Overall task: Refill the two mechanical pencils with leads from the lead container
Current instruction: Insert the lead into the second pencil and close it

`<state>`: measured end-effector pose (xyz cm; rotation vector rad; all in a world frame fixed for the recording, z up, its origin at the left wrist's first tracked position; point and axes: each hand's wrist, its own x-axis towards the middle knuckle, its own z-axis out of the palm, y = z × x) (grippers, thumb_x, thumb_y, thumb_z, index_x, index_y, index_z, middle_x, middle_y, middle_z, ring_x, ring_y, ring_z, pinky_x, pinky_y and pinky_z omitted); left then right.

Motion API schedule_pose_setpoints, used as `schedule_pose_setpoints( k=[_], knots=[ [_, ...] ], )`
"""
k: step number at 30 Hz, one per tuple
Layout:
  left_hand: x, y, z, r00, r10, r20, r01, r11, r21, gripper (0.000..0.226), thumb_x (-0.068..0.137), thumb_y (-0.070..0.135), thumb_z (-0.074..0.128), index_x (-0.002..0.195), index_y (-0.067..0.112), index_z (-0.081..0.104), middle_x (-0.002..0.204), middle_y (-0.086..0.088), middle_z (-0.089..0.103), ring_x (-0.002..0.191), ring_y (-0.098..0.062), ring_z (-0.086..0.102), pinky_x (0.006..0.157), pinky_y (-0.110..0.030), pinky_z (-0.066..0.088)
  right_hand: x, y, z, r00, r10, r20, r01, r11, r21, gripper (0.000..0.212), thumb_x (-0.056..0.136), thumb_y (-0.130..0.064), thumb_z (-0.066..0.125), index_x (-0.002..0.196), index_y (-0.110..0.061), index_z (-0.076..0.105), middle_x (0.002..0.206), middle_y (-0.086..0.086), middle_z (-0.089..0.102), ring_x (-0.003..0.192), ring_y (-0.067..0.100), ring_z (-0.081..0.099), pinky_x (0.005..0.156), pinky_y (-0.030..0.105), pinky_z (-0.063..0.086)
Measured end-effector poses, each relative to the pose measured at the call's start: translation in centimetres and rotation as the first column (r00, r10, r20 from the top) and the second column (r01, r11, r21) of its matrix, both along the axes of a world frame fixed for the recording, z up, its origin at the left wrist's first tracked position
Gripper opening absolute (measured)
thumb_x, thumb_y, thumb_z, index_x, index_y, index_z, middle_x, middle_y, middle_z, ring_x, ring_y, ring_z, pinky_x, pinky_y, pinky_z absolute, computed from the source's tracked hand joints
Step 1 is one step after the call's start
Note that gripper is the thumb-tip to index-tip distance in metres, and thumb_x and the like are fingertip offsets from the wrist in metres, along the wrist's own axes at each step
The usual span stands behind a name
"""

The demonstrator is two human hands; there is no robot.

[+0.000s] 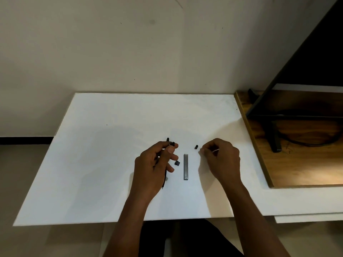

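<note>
Fingers (171, 150) of left hand (154, 164) grip a slim black pencil (164, 179); right hand (220, 158) pinches something thin, a lead (215, 150), I think. Flat grey lead container (185, 166) lies between them.

One wide-angle camera, worn on the person's head, looks forward and down at close range onto a white tabletop (104, 164); the left hand (156, 164) and right hand (220, 160) sit mid-frame, a pale wall (111, 43) fills the upper frame, a wooden desk (300, 173) the right edge.

Bare forearms (133, 216), left hand (157, 164) and right hand (220, 160) uncovered; dark, near-black clothing (189, 240) over lap.
</note>
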<state>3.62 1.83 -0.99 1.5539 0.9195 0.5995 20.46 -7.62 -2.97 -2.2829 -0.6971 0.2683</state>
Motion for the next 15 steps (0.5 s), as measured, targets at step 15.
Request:
schedule_pose_setpoints(
  k=[15],
  knots=[
    [0.2, -0.1, 0.1, 0.999, -0.003, -0.049, 0.008, 0.994, 0.112, 0.013, 0.097, 0.026, 0.062, 0.105, 0.02, 0.069, 0.082, 0.002, 0.078, 0.05, -0.005, 0.065, 0.052, -0.007, 0.048, -2.8, 1.5, 3.2, 0.828, 0.397, -0.397, -0.199, 0.869, 0.453, 0.006, 0.092, -0.001, 0.067, 0.093, -0.003, 0.072, 0.084, 0.013, 0.076, 0.074, 0.022, 0.076, 0.068, 0.03, 0.062]
  ],
)
